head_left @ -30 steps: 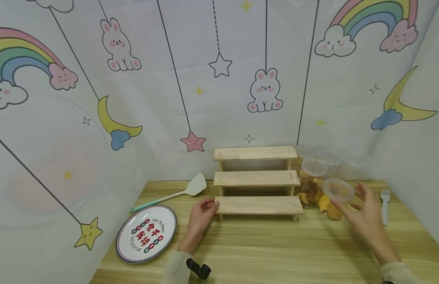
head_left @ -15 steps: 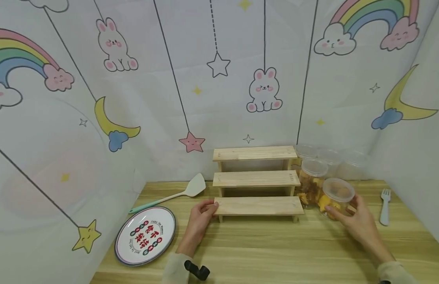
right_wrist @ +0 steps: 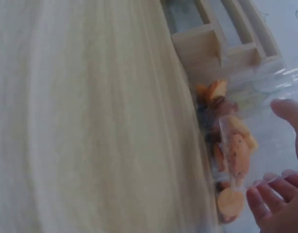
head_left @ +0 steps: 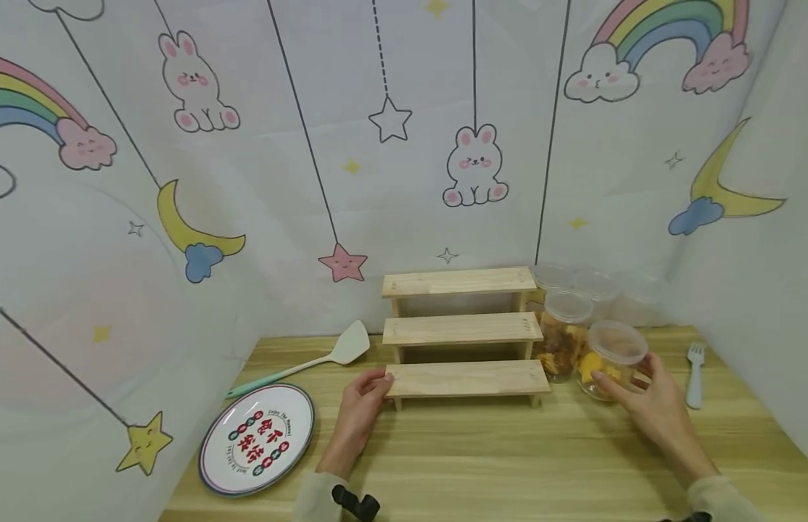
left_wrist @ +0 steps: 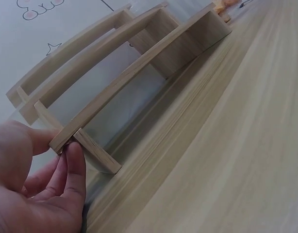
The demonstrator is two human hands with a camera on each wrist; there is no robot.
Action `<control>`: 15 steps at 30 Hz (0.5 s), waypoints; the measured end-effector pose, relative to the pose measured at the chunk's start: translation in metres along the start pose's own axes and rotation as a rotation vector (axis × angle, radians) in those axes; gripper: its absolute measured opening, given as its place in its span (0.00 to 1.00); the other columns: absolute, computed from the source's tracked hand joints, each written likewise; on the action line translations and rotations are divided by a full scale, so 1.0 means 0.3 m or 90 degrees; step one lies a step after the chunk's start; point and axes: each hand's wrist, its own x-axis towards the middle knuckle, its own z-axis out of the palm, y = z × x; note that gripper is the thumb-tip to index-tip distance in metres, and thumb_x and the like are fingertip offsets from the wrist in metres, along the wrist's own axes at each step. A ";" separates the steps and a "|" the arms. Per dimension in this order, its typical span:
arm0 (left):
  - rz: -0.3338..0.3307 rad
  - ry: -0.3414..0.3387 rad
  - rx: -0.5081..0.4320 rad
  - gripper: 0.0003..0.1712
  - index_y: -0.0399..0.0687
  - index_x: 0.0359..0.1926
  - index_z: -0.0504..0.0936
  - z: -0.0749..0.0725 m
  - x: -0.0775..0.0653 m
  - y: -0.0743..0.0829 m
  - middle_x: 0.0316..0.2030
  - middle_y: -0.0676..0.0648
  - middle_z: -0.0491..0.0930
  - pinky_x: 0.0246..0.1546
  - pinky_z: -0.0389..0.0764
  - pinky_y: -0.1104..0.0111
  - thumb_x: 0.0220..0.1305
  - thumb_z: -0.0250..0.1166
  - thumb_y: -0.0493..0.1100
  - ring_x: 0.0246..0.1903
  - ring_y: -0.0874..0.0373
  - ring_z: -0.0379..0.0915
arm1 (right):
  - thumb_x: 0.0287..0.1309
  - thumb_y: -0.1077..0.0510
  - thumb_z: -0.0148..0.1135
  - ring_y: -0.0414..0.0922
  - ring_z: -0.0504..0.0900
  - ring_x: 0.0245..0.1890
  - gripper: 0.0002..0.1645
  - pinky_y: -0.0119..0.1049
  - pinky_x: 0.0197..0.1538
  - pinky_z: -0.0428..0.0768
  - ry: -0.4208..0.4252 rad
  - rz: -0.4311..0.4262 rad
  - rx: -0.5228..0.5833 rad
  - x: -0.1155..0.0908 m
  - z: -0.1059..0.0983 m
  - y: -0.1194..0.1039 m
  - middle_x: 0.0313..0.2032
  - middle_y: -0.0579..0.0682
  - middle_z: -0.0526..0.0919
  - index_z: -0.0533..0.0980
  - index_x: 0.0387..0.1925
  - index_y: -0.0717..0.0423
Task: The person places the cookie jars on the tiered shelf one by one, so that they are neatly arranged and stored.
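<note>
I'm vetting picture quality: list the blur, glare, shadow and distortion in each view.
Head view: shelf clear, but the rear jars fade into the pale wall; left wrist view: dimmer, the boards look bowed, shadow under the shelf; right wrist view: soft blur across the table, white glare streaks above the right hand.

- White back wall point(head_left: 417, 196), lightly creased, printed with rabbits point(head_left: 476, 174), rainbows point(head_left: 665, 26), moons point(head_left: 707, 170) and stars point(head_left: 343, 264)
- Pale side walls point(head_left: 737, 312)
- Counter point(head_left: 463, 464) with yellowish wood grain, running between them

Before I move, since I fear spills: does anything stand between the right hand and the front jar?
Nothing visible: the right hand is around the front jar; the brown-filled jar stands behind it, leftward.
</note>
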 end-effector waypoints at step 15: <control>-0.023 -0.014 -0.025 0.28 0.27 0.67 0.76 0.001 -0.004 0.003 0.47 0.45 0.85 0.41 0.87 0.71 0.78 0.69 0.44 0.40 0.62 0.81 | 0.62 0.44 0.81 0.63 0.75 0.61 0.55 0.17 0.45 0.78 -0.003 -0.109 -0.031 -0.118 -0.016 -0.160 0.65 0.70 0.75 0.62 0.75 0.69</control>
